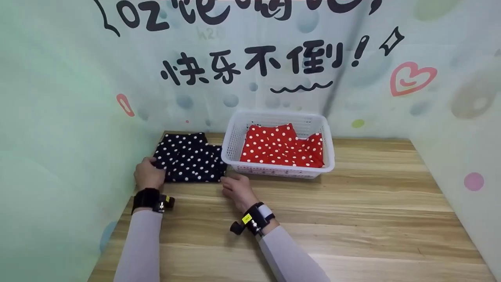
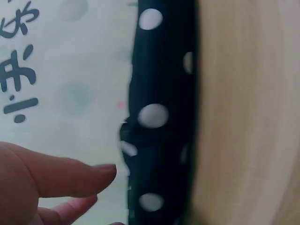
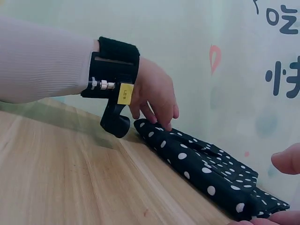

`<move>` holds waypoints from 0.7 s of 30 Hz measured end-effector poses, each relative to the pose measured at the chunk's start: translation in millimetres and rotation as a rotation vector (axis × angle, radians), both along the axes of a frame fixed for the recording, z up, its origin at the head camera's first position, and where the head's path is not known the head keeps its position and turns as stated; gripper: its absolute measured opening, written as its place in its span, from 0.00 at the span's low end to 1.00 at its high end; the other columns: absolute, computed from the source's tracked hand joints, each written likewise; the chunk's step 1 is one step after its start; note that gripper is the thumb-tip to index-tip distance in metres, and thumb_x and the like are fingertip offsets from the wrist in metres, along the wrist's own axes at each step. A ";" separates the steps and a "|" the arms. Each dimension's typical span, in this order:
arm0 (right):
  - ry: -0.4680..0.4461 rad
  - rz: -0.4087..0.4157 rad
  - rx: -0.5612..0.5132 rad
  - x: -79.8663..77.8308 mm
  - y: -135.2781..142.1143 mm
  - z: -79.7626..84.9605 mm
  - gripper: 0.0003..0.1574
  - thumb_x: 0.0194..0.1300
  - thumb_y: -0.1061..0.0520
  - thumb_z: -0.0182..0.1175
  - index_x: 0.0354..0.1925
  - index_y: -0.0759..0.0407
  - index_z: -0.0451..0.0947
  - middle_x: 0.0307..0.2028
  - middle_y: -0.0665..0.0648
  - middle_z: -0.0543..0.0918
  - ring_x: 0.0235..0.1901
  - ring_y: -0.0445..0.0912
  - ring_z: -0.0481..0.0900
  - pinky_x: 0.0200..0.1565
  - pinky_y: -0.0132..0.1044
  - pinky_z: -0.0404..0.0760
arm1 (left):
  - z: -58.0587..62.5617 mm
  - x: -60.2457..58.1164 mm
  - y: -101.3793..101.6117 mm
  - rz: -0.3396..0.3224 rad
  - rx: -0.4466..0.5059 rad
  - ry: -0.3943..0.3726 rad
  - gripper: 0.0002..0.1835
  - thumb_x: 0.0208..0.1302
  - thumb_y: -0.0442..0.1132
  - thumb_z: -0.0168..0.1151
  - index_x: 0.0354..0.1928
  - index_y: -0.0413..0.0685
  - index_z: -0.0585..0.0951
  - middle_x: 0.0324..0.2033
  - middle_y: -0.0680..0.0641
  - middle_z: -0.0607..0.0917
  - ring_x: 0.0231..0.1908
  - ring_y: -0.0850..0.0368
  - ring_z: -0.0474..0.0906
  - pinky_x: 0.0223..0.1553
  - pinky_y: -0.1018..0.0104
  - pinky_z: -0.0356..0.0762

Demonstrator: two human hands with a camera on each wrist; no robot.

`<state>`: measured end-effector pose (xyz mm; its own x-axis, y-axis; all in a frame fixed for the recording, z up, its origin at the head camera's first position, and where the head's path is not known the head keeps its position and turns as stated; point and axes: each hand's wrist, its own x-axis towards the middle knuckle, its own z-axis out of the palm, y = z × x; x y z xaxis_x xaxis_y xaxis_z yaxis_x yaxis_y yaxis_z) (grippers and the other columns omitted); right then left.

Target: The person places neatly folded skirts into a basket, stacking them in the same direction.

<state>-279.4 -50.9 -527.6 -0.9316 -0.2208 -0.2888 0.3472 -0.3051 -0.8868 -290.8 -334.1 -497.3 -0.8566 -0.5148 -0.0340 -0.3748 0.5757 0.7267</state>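
Observation:
A folded navy cloth piece (image 1: 190, 160) with white dots, perhaps a garment, lies flat at the table's back left. At its left edge is my left hand (image 1: 148, 174); in the right wrist view that hand's fingers (image 3: 161, 112) hang down over the cloth's end. My right hand (image 1: 239, 190) is at the near right corner, its fingertips low against the edge. The right thumb (image 3: 288, 159) stands apart from those fingers in the right wrist view. In the left wrist view the left thumb (image 2: 79, 178) points toward the thick folded edge of the cloth (image 2: 159, 93).
Just right of the navy cloth stands a white plastic basket (image 1: 274, 171), overlapping its right end in the head view. Inside lies a red cloth piece with white dots (image 1: 270, 145). Printed panels (image 1: 250, 90) enclose the wooden table (image 1: 372, 219) at back and sides.

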 end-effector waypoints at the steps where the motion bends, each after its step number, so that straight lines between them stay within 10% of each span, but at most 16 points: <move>1: 0.005 0.007 0.003 0.2 0.2 0.2 0.44 0.68 0.62 0.66 0.73 0.81 0.60 0.61 0.70 0.77 0.59 0.57 0.80 0.67 0.51 0.82 | -1.8 -1.5 -2.5 0.012 -0.003 -0.005 0.33 0.70 0.32 0.59 0.76 0.36 0.69 0.72 0.28 0.73 0.71 0.30 0.70 0.73 0.39 0.71; 8: 0.041 0.035 0.005 0.3 -1.4 -3.2 0.41 0.66 0.65 0.66 0.70 0.81 0.63 0.53 0.62 0.77 0.47 0.48 0.80 0.55 0.41 0.87 | -10.9 -7.4 -18.0 0.069 -0.005 -0.008 0.36 0.70 0.36 0.64 0.78 0.35 0.66 0.72 0.24 0.69 0.72 0.27 0.65 0.74 0.37 0.64; 21: 0.004 0.006 0.015 -4.1 7.1 0.7 0.43 0.65 0.66 0.69 0.71 0.82 0.63 0.60 0.68 0.79 0.47 0.47 0.82 0.67 0.50 0.83 | -14.7 1.5 -37.7 -0.104 0.026 -0.119 0.38 0.63 0.33 0.70 0.73 0.25 0.68 0.68 0.24 0.75 0.69 0.29 0.71 0.73 0.38 0.69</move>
<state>-283.5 -43.8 -526.9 -0.9315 -0.2220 -0.2881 0.3451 -0.2894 -0.8928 -289.4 -371.8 -512.0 -0.8943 -0.4214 -0.1504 -0.3986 0.5973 0.6960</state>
